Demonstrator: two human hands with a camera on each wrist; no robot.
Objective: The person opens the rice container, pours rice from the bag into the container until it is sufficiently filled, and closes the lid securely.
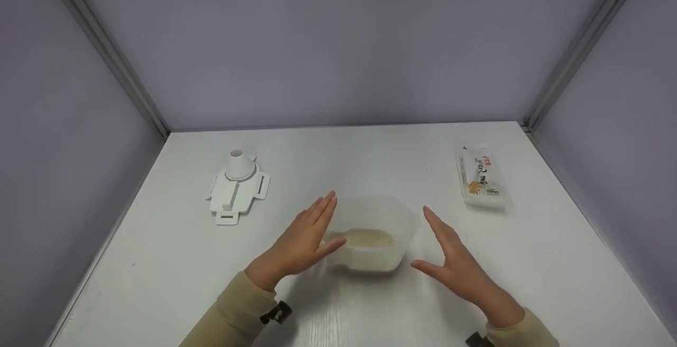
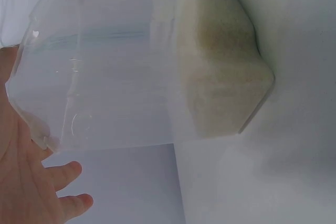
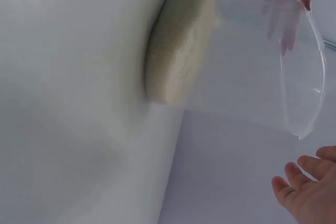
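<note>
Clear plastic container point(image 1: 373, 233), pale grain in its bottom, stands lower centre of frame on the white table point(image 1: 370, 151). Left hand point(image 1: 304, 241) flat against its left wall, fingers straight, nothing grasped. Right hand point(image 1: 455, 262) open, just beside the right wall, apart.

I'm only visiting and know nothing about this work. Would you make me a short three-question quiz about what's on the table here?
1. True or false: the left hand grips the clear container.
2. What lies in the bottom of the container: A) pale grains, B) water, C) coins?
3. Which thing lies nearer the right hand: the white funnel or the snack packet?

Key: 1. False; both hands are open beside it, the left fingers close to or against its wall. 2. A. 3. The snack packet.
</note>
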